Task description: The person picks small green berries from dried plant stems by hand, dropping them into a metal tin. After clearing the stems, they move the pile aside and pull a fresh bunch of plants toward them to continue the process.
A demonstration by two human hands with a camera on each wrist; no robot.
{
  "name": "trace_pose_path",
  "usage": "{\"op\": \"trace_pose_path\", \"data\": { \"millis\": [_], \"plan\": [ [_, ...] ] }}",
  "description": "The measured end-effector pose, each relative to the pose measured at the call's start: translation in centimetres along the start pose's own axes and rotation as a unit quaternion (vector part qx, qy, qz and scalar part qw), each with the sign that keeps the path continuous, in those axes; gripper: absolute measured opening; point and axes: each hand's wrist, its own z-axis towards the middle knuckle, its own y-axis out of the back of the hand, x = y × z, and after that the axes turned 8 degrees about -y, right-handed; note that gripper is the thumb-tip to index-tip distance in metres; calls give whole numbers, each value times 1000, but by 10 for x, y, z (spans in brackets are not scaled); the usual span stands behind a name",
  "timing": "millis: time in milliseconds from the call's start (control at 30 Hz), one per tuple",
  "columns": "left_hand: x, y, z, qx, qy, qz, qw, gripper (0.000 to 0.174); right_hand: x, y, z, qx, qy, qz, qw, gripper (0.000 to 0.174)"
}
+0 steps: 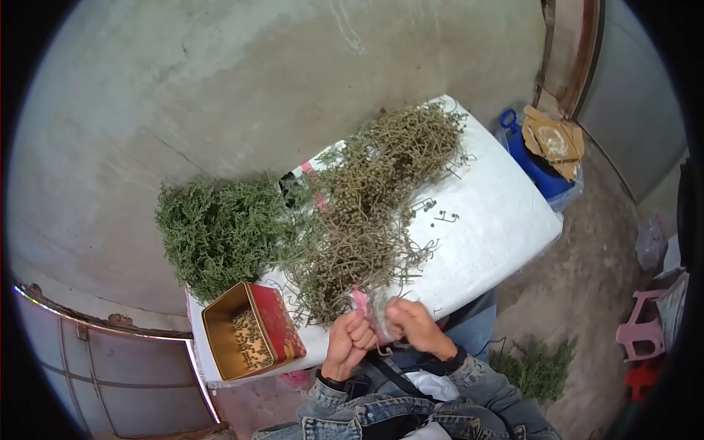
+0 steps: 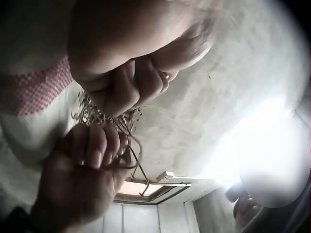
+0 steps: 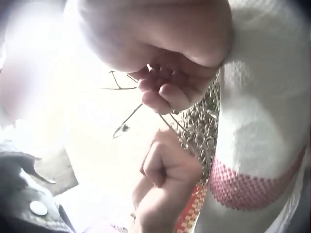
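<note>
My left hand (image 1: pixel 348 343) and right hand (image 1: pixel 419 328) are close together at the near edge of the white-covered surface (image 1: pixel 499 205). The fingers of both curl in around a few thin brown plant stems (image 2: pixel 140 170). In the right wrist view, stems (image 3: pixel 129 117) stick out of the right hand, one with a small round head; the gripped parts are hidden in the fists. Just beyond the hands lies a large heap of dry brown stems (image 1: pixel 367 235) with round heads. Left of my hands stands a red and gold tin (image 1: pixel 277 323), its bottom scattered with small round heads (image 1: pixel 249 341).
Green feathery sprigs (image 1: pixel 216 235) are piled at the surface's left end, against the wall. A few loose heads (image 1: pixel 445 217) lie right of the heap. On the floor are a blue bucket (image 1: pixel 539 172) topped with cardboard, more green sprigs (image 1: pixel 539 367) and a pink stool (image 1: pixel 642 326).
</note>
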Motion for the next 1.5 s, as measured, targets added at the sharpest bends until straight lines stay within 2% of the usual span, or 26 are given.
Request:
{"op": "trace_pose_path", "data": {
  "millis": [33, 100, 133, 167, 233, 267, 300, 367, 433, 533, 567, 667, 700, 767, 800, 833, 1033, 1067, 1167, 1267, 1333, 1433, 1500],
  "plan": [
    [-2, 0, 1, 6, -4, -2, 1000, 30, 6, 2, -1, -15, -14, 62, 998, 23],
    [-6, -7, 4, -40, -21, 160, 986, 31, 16, 4, -2, -48, -41, 185, 981, 26],
    [-7, -12, 5, -64, -28, 238, 969, 32, 16, 3, -1, -50, -39, 179, 982, 26],
    [-7, -20, 5, -59, -26, 234, 970, 32, 15, -1, -2, -55, -38, 125, 990, 25],
    [-5, -39, 3, -115, 15, 297, 948, 31, 13, -6, -1, -60, -38, 14, 997, 24],
    [-5, -42, 4, -145, 32, 327, 933, 31, 14, -7, -1, -58, -38, 8, 998, 24],
    [-6, -39, 6, -145, 28, 323, 935, 31, 17, -8, -3, -63, -25, -50, 996, 23],
    [-8, -31, 8, -133, 34, 395, 908, 33, 23, -10, -4, -73, 5, -162, 984, 20],
    [-5, -24, 11, -130, 38, 427, 894, 33, 25, -15, -4, -72, 19, -204, 976, 18],
    [8, -17, 22, -24, -68, 563, 823, 37, 27, -16, -3, -80, 56, -288, 953, 15],
    [9, -15, 23, -20, -67, 561, 825, 37, 26, -15, -3, -72, 53, -285, 954, 14],
    [10, -14, 20, -56, -49, 491, 868, 40, 24, -11, -5, -62, 41, -279, 957, 14],
    [12, -12, 21, -58, -46, 490, 869, 40, 22, -13, -5, -80, 70, -303, 947, 13],
    [16, -9, 21, -66, -141, 514, 844, 39, 13, -17, -5, -107, 120, -342, 926, 12],
    [17, -7, 18, -79, -184, 526, 827, 38, 12, -18, -6, -98, 105, -332, 932, 12],
    [20, -8, 14, -102, -173, 526, 826, 38, 13, -18, -7, -104, 114, -338, 928, 11],
    [28, -19, 15, -172, -221, 379, 882, 32, 5, -21, -7, -112, 124, -345, 923, 10],
    [29, -19, 13, -175, -220, 378, 882, 32, 5, -21, -8, -115, 128, -334, 927, 11],
    [28, -19, 9, -159, -196, 285, 925, 30, 2, -24, -8, -116, 144, -311, 932, 12],
    [29, -18, 9, -155, -196, 311, 917, 33, -1, -18, -13, -113, 104, -263, 952, 12],
    [28, -19, 12, -146, -193, 325, 914, 34, 0, -16, -14, -114, 105, -275, 949, 12],
    [21, -24, 14, -99, -162, 516, 835, 39, 2, -14, -13, -112, 103, -297, 943, 13],
    [23, -20, 16, -87, -144, 502, 848, 40, 3, -16, -10, -112, 133, -294, 940, 11]
  ]
}}
